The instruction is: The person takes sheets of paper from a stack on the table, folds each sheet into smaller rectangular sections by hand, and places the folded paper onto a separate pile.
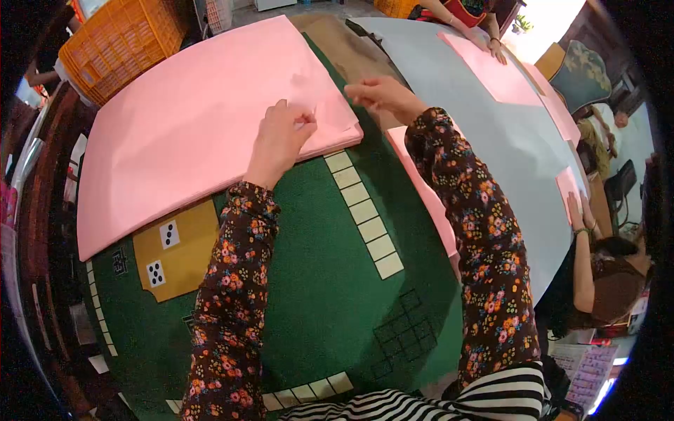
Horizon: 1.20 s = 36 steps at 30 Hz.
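Observation:
A thick stack of large pink sheets (203, 105) lies on the green mahjong-patterned table cover (316, 231). Above the stack's near right corner is my left hand (277, 140), thumb and forefinger pinched together. A tiny pale bit shows at those fingertips, too small to name. My right hand (390, 97) is just beyond the stack's right edge, its fingers curled and drawn together; what they hold, if anything, is hidden. Under my right forearm lies another pink piece (421, 182), partly covered by the sleeve.
Beside me stands a pale blue-grey table (484, 133) with pink sheets (491, 70) on it. A person's hand (497, 50) rests there at the far side, and another person's hands (579, 214) press a pink piece at right. An orange plastic crate (119, 52) sits at back left.

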### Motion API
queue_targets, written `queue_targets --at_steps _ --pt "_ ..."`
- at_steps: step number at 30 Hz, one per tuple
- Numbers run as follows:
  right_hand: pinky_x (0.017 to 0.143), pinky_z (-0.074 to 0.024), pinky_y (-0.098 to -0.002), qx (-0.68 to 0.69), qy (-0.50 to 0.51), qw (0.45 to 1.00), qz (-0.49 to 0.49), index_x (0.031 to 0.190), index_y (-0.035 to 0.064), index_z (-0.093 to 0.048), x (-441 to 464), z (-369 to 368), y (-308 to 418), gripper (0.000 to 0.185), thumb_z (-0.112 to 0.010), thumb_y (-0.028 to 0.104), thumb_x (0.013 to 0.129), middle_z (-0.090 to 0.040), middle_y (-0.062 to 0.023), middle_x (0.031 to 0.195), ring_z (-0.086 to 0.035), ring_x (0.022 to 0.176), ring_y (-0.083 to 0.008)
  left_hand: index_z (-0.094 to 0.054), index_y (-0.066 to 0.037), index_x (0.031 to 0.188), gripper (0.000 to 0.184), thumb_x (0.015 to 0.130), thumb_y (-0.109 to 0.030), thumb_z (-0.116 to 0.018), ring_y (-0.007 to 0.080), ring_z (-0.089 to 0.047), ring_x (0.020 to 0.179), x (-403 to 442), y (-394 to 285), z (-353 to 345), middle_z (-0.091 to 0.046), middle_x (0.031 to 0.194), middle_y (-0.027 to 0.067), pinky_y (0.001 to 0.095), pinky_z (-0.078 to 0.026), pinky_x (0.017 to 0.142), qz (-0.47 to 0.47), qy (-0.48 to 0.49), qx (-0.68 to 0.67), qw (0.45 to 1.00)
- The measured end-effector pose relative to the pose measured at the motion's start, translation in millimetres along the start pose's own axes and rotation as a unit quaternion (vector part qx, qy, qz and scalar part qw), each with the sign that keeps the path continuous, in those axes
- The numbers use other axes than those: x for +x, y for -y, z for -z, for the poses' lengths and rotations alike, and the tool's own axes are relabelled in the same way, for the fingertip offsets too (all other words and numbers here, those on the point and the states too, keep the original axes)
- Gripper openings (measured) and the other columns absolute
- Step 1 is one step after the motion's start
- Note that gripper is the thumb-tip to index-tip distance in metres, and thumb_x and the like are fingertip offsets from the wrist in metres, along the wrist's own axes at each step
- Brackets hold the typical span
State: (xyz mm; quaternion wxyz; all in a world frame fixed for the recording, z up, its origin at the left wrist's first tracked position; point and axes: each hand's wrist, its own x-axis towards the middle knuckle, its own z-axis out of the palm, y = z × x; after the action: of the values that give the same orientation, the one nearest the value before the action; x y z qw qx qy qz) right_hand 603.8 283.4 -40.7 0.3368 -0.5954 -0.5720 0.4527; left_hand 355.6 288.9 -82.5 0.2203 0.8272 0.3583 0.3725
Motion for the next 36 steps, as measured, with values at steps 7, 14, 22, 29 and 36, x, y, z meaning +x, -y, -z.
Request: queue_targets --at_steps 7,14,22,29,36 --pt "0.057 -0.0357 -0.0208 -0.041 0.042 0.998 -0.012 0.083 0.0052 -0.066 -4.8 -10.1 4.6 0.024 -0.067 0.029 0.087 -0.056 0.0023 0.075 -0.045 0.064 -0.0064 -0.066 -0.008 0.095 0.019 0.081 -0.02 -0.065 0.0336 -0.056 0.094 1.4 2.6 2.2 -0.059 0.094 0.0152 0.0413 -0.046 0.083 -0.007 0.026 0.005 1.0" --pt "0.059 -0.0403 -0.0211 0.14 0.063 0.98 -0.123 0.09 0.0094 -0.06 -1.6 -18.0 42.0 0.018 -0.059 0.027 0.093 -0.069 -0.0035 0.09 -0.051 0.064 -0.0079 -0.035 -0.01 0.143 0.082 0.075 -0.029 -0.077 0.0331 -0.06 0.109 4.5 -14.6 22.0 -0.059 0.122 0.0206 0.0365 -0.047 0.091 0.024 0.047 -0.255 0.966" --pt "0.06 -0.0404 -0.0222 0.152 0.038 0.987 -0.029 0.107 0.0063 -0.062 5.0 -14.8 38.3 0.028 -0.061 0.029 0.092 -0.068 -0.0025 0.088 -0.049 0.064 -0.0057 -0.027 -0.007 0.147 0.066 0.088 -0.019 -0.053 0.0334 -0.063 0.083 3.0 -34.5 23.6 -0.065 0.088 0.0199 0.0424 -0.048 0.075 0.125 -0.022 -0.059 0.99" --pt "0.069 -0.0409 -0.0246 -0.221 0.092 0.967 0.087 0.143 -0.0008 -0.037 -7.1 0.6 -6.5 0.087 -0.077 0.039 0.077 -0.055 -0.0012 0.088 -0.05 0.083 -0.0113 -0.032 -0.006 0.145 0.063 0.086 -0.017 -0.053 0.0348 -0.061 0.088 3.6 -10.5 15.6 -0.064 0.092 0.0198 0.0431 -0.047 0.078 0.149 -0.05 -0.076 0.985" --pt "0.074 -0.0409 -0.0254 -0.217 0.009 0.969 0.117 0.143 -0.0005 -0.036 13.4 -19.4 -12.9 0.09 -0.078 0.04 0.075 -0.053 -0.0042 0.093 -0.049 0.083 -0.014 -0.036 -0.01 0.143 0.062 0.085 -0.021 -0.054 0.037 -0.062 0.097 4.8 -12.0 18.7 -0.064 0.105 0.0236 0.0428 -0.047 0.084 0.178 -0.033 -0.058 0.982"
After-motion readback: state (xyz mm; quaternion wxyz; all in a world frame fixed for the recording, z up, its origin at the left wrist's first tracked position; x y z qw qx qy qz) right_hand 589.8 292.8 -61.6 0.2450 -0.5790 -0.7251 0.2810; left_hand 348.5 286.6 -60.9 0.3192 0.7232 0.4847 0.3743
